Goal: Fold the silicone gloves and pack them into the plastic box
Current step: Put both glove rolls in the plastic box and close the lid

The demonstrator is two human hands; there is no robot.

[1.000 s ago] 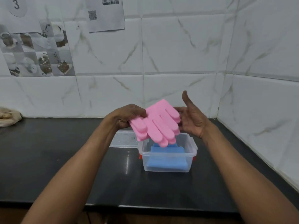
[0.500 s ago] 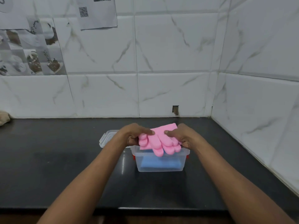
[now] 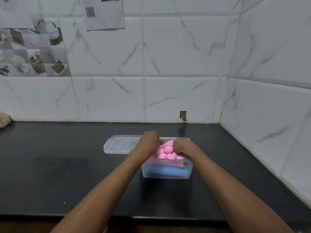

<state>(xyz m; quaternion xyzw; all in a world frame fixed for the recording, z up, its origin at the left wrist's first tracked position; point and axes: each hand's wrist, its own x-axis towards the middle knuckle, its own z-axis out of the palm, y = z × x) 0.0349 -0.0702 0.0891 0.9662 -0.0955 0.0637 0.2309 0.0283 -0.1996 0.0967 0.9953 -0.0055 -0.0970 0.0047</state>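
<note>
A clear plastic box (image 3: 168,175) stands on the black counter. A folded blue glove (image 3: 165,171) lies at its bottom. On top of it sits the folded pink glove (image 3: 165,153), its bristled fingertips pointing toward me. My left hand (image 3: 149,142) grips the pink glove's left side with curled fingers. On the glove's right side my right hand (image 3: 182,147) grips it the same way. Both hands sit at the box's rim and hide the back of the glove.
The box's clear lid (image 3: 117,145) lies flat on the counter (image 3: 67,174), just left of the box. A beige cloth (image 3: 4,119) rests at the far left by the wall. Tiled walls close the back and the right side.
Both hands brought the pink glove down from above the box into it, onto the blue glove. The right hand, open a second ago, now grips the glove.
</note>
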